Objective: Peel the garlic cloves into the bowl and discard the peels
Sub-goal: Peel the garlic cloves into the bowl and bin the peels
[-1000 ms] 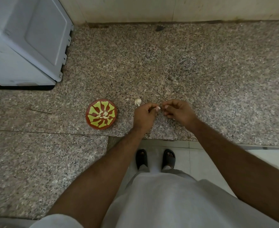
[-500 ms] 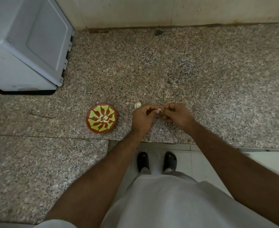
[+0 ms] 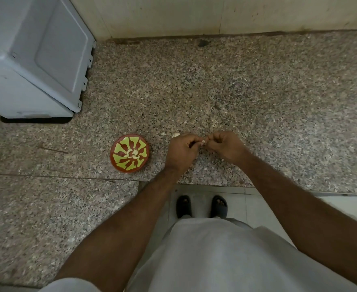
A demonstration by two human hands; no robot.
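A small red bowl with a yellow-green pattern sits on the granite counter, holding a few pale peeled cloves at its centre. To its right my left hand and my right hand meet fingertip to fingertip. Both pinch one small pale garlic clove between them, mostly hidden by the fingers. Just behind my left hand, a piece of garlic lies on the counter, partly hidden.
A grey-white appliance stands at the back left of the counter. A tiled wall runs along the back. Small pale peel scraps lie near my right wrist. The counter's front edge runs just under my forearms, with my sandalled feet below.
My hands have drawn together: the right hand closed the gap to the left, and both now pinch the clove. The view shifted slightly.
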